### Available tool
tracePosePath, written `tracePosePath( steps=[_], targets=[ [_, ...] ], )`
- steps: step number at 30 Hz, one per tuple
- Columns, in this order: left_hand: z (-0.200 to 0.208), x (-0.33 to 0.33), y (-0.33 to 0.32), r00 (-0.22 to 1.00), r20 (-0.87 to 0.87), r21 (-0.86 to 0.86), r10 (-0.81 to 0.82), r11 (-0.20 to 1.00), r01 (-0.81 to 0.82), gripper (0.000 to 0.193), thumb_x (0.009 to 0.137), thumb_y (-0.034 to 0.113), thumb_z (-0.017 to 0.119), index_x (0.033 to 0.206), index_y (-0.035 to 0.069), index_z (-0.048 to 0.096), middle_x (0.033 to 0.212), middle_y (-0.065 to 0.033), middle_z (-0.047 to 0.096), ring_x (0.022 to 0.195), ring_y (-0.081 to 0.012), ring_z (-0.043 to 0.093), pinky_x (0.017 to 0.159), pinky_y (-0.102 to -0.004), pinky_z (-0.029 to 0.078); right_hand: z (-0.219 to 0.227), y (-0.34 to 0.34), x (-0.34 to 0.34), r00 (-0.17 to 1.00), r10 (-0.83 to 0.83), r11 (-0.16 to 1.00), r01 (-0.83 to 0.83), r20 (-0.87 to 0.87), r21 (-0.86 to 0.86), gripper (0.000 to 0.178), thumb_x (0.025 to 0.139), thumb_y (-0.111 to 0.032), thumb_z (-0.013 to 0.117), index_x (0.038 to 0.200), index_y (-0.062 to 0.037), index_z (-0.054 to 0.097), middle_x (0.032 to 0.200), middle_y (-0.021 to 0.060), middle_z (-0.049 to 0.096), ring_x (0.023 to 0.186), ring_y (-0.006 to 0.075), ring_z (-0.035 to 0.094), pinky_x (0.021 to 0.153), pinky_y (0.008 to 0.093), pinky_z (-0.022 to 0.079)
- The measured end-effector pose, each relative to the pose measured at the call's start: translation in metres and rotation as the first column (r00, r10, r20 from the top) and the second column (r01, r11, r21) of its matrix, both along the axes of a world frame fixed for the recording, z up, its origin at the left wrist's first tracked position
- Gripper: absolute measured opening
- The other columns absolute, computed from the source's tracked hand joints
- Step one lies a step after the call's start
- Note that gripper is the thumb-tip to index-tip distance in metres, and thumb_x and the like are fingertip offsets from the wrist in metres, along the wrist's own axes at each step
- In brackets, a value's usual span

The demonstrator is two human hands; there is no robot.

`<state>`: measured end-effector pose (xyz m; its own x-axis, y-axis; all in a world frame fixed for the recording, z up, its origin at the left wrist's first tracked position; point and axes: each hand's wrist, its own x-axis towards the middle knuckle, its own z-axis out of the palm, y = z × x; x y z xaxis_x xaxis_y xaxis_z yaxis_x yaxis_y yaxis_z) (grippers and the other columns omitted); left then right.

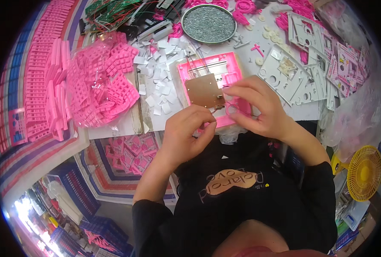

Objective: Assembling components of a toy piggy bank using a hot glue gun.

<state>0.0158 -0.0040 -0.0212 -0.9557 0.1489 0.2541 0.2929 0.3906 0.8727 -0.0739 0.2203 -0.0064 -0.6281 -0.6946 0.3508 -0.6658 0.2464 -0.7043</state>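
A pink plastic case half (183, 72) lies before me on the worktable. Over its inside is a brown square circuit board (201, 90) with small parts along its right edge. My left hand (189, 132) is closed in a pinch at the board's lower edge; what sits between the fingertips is too small to name. Curved over the right side of the case, my right hand (261, 107) has index finger and thumb apart. Its index finger is by the board's right edge, and its thumb is near a pink ring-shaped piece (231, 109).
A round tin (209, 24) of small metal pieces stands behind the case. Left are white pieces (160, 81) and a clear bag of pink keypads (102, 81). White panels (284, 73) lie right. A yellow fan (365, 173) stands lower right; a box of pink parts (132, 152) sits below the table.
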Motion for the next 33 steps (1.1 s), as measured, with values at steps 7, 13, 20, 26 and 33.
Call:
tracePosePath(
  steps=[7,13,20,26,33],
  targets=[
    [0.005,-0.013,0.017,0.999,-0.001,-0.104,-0.05,0.993,0.05,0.02,0.081,0.003,0.076,0.099,0.006,0.067,0.1,-0.0114,0.067,0.081,-0.0282,0.068,0.069,-0.0366,0.055,0.002,0.012,-0.004,0.98,0.038,0.999,-0.038,0.198,-0.007,0.025,0.083,-0.005,0.077,0.108,-0.0058,0.072,0.088,0.01,0.068,0.075,0.0294,0.066,0.066,0.0367,0.053],
    [-0.011,0.011,0.031,0.987,-0.134,-0.329,-0.088,0.943,0.04,0.03,0.077,0.0,0.079,0.105,0.005,0.067,0.102,-0.0118,0.064,0.089,-0.031,0.065,0.072,-0.0382,0.055,-0.002,0.034,0.035,0.989,-0.049,0.928,-0.008,0.141,0.373,0.019,0.084,-0.011,0.077,0.102,-0.0051,0.07,0.086,0.0082,0.067,0.076,0.0265,0.067,0.063,0.0367,0.053],
    [-0.028,0.01,0.03,0.986,-0.133,-0.374,-0.103,0.926,0.047,0.02,0.078,0.003,0.077,0.096,0.006,0.068,0.09,-0.009,0.065,0.081,-0.0295,0.063,0.07,-0.0397,0.051,-0.002,0.032,0.042,0.985,0.098,0.829,0.001,-0.146,0.56,0.026,0.079,-0.01,0.077,0.101,-0.0049,0.066,0.084,0.0052,0.064,0.077,0.0247,0.064,0.061,0.0376,0.054],
    [-0.029,0.01,0.03,0.99,-0.111,-0.368,-0.087,0.929,0.04,0.016,0.08,0.005,0.076,0.093,0.007,0.068,0.084,-0.0078,0.061,0.077,-0.0287,0.061,0.067,-0.04,0.049,-0.024,0.041,0.028,0.998,0.016,0.961,0.003,-0.065,0.278,0.012,0.086,-0.015,0.074,0.097,-0.0101,0.07,0.074,0.006,0.066,0.068,0.0277,0.066,0.056,0.0386,0.051],
    [-0.029,0.01,0.027,0.988,-0.109,-0.394,-0.108,0.917,0.056,0.015,0.082,0.007,0.076,0.094,0.007,0.067,0.081,-0.0078,0.057,0.075,-0.0286,0.059,0.065,-0.0401,0.048,-0.035,0.046,0.024,0.996,0.089,0.971,-0.084,-0.015,0.225,0.015,0.086,-0.016,0.077,0.099,-0.01,0.072,0.069,0.0063,0.064,0.059,0.027,0.063,0.052,0.0392,0.049]
  ],
)
